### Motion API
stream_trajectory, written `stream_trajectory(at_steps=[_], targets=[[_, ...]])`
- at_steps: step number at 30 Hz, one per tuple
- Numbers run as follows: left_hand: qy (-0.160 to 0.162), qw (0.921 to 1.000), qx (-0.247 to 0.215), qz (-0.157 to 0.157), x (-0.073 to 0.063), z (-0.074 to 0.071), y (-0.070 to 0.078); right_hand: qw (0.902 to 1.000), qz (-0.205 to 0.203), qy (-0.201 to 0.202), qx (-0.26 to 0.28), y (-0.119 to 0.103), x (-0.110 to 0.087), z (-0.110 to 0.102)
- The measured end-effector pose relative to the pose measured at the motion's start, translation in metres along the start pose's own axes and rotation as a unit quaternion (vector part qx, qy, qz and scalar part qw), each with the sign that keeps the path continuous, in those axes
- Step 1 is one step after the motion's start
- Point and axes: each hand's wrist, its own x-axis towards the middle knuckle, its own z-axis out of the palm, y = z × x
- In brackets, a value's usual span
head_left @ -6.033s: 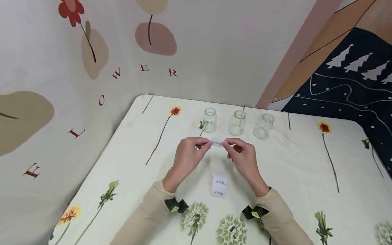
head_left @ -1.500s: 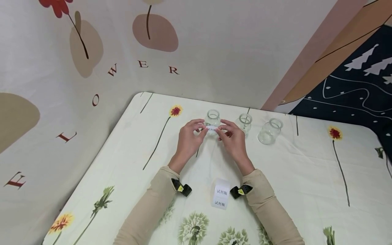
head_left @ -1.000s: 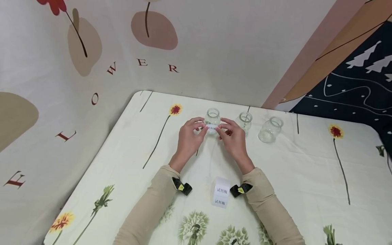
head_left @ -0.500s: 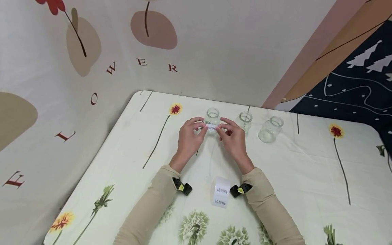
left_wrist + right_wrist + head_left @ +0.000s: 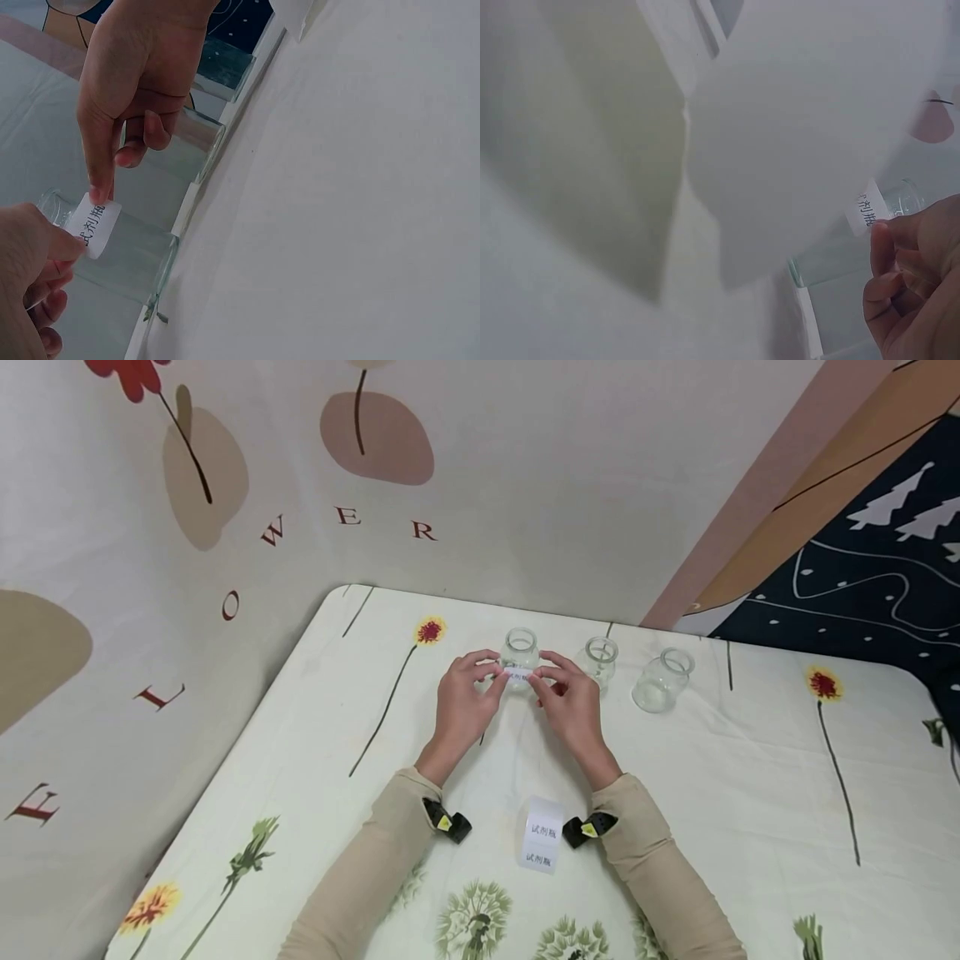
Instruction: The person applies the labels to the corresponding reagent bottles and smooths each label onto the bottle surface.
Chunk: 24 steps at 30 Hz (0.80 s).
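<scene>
1. Nearest, two beige sleeves (image 5: pixel 360 868) reach in over the flower-printed tabletop (image 5: pixel 720 793), a black wrist camera (image 5: pixel 447 821) at each cuff.
2. Between the cuffs, a white label sheet (image 5: pixel 542 839) lies on the tabletop, two printed labels showing.
3. Beyond it, the left hand (image 5: pixel 461 702) pinches one end of a small white label (image 5: pixel 517 675) between thumb and finger, and the right hand (image 5: pixel 573 702) pinches the other end the same way.
4. The label spans crosswise before the front of the left jar (image 5: pixel 520 645), clear glass and upright; whether it is stuck down cannot be told.
5. To the right stand the middle jar (image 5: pixel 602 654), partly behind the right hand, and the right jar (image 5: pixel 662 683), well apart from both hands.
6. Farthest, a printed backdrop (image 5: pixel 525 556) rises behind the tabletop.
</scene>
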Motion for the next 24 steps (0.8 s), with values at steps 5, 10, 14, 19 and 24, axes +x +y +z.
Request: stream_trajectory(at_steps=[5, 10, 14, 19, 24], targets=[[0.008, 1.0, 0.003, 0.004, -0.0003, 0.0009, -0.0007, 1.0, -0.004, 0.003, -0.005, 0.0005, 0.0002, 0.0008], [0.012, 0.9999, 0.002, 0.007, -0.0014, 0.0008, -0.0004, 1.0, -0.003, 0.005, -0.008, 0.0008, -0.0003, 0.0017], [0.012, 0.9999, 0.004, 0.005, -0.0041, 0.0002, -0.0007, 1.0, 0.0, 0.005, -0.006, 0.0008, -0.003, 0.0027], [0.008, 0.9999, 0.007, 0.0, -0.0059, -0.0008, -0.0009, 1.0, 0.006, 0.002, -0.005, 0.0005, -0.0043, 0.0028], [0.009, 0.9999, 0.01, 0.01, -0.0007, -0.0008, -0.0003, 0.9999, 0.001, 0.007, -0.014, -0.0007, 0.0009, 0.0009]])
